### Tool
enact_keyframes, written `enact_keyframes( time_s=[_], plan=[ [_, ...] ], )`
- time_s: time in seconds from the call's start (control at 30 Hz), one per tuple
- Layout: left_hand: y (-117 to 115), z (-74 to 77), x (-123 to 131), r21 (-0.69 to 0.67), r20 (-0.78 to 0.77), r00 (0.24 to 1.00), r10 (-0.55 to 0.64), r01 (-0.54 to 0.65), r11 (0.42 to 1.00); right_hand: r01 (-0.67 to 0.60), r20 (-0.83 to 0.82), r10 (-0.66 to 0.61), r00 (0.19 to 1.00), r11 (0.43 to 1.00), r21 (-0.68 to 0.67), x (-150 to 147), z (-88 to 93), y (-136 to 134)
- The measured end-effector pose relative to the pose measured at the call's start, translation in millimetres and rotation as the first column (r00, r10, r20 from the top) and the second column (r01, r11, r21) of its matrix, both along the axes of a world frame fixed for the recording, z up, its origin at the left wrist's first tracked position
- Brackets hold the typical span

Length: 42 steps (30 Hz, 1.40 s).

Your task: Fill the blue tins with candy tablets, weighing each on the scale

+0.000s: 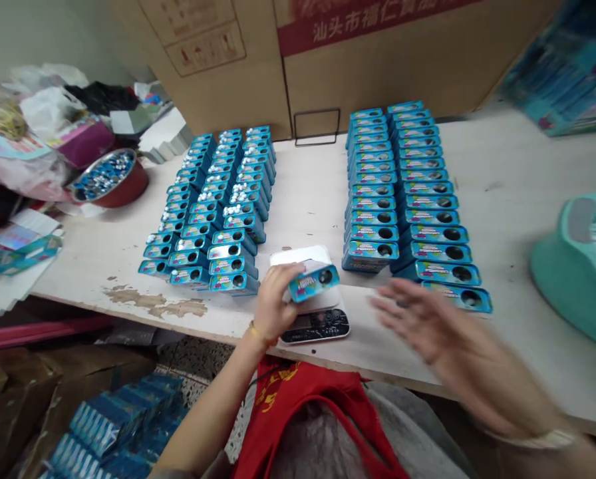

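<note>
Now: left hand (273,306) grips blue box (314,281); right hand (420,319) blurred, spread.

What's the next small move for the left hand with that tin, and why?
Probably lower the tin onto the scale. The left hand holds it just above the white platform, and the right hand is open, blurred, off to the side near the right rows, so nothing blocks the scale.

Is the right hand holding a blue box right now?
No, the right hand is open and blurred above the table edge, while the left hand grips the blue box over the scale.
</note>
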<state>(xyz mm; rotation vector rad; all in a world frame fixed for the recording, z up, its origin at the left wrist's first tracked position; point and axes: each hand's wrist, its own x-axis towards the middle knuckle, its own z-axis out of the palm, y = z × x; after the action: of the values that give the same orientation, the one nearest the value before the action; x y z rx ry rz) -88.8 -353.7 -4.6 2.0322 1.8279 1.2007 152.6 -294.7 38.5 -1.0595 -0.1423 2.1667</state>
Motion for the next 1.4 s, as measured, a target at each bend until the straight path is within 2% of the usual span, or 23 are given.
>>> enact_keyframes(
  time_s=[0.1,0.17,0.3,0.43,0.53,0.63,0.73,0.8,0.93,1.07,1.13,1.2,1.23,1.3,1.33,1.4],
  plan=[
    [-5,13.1,4,0.131,-0.317,0.946,-0.062,0.108,0.986,-0.079,-0.156,0.069,0.985,0.995,-0.06,-49,-7.5,-10],
    [-8,19.1,5,0.154,-0.43,0.902,-0.034,0.11,0.982,-0.042,-0.234,0.015,0.972,0.993,-0.112,-75,-13.8,-14],
    [-14,22.5,5,0.181,-0.467,0.883,0.052,0.037,0.983,0.001,-0.234,-0.043,0.971,0.984,-0.176,-92,-19.5,-17],
    [-20,18.4,6,0.262,-0.429,0.897,0.102,0.015,0.965,-0.015,-0.22,-0.013,0.975,0.992,-0.126,-86,-18.3,-18],
    [-22,5.9,6,0.194,-0.29,0.953,0.084,-0.028,0.981,-0.018,-0.171,0.0,0.985,0.994,-0.108,-83,-19.7,-20],
    [-22,-8.3,3,0.062,0.003,0.994,0.107,-0.107,0.992,-0.027,-0.123,0.014,0.992,0.994,-0.105,-81,-21.3,-20],
    [-19,-15.2,2,-0.087,0.279,0.948,0.154,-0.134,0.987,-0.031,-0.06,0.025,0.998,0.993,-0.111,-79,-19.8,-17],
    [-17,-16.3,2,-0.161,0.398,0.896,0.195,-0.14,0.977,-0.035,-0.013,0.034,0.999,0.992,-0.124,-76,-19.3,-16],
    [-15,-17.0,-1,-0.23,0.455,0.855,0.25,-0.158,0.96,-0.091,0.077,0.103,0.992,0.985,-0.145,-65,-30.1,-17],
    [-20,-13.1,-5,-0.157,0.408,0.894,0.185,-0.13,0.979,-0.162,0.139,0.183,0.973,0.975,-0.152,-56,-49.8,-23],
    [-28,-6.8,-2,-0.043,0.301,0.928,0.219,-0.217,0.975,-0.177,0.137,0.198,0.971,0.973,-0.148,-52,-54.5,-29],
    [-39,0.8,6,0.11,0.142,0.939,0.312,-0.328,0.938,-0.182,0.121,0.202,0.972,0.971,-0.158,-48,-54.8,-36],
    [-46,4.0,13,0.164,0.073,0.941,0.33,-0.338,0.927,-0.18,0.115,0.2,0.973,0.969,-0.169,-47,-54.0,-40],
    [-58,7.1,28,0.152,-0.039,0.97,0.239,-0.23,0.961,-0.181,0.097,0.203,0.974,0.963,-0.198,-43,-52.5,-49],
    [-63,6.5,36,0.098,-0.095,0.985,0.142,-0.133,0.986,-0.19,0.077,0.21,0.975,0.959,-0.21,-41,-52.2,-53],
    [-71,1.5,55,-0.024,-0.221,0.975,-0.022,0.017,1.0,-0.217,0.022,0.227,0.974,0.952,-0.217,-36,-53.4,-60]
  ],
)
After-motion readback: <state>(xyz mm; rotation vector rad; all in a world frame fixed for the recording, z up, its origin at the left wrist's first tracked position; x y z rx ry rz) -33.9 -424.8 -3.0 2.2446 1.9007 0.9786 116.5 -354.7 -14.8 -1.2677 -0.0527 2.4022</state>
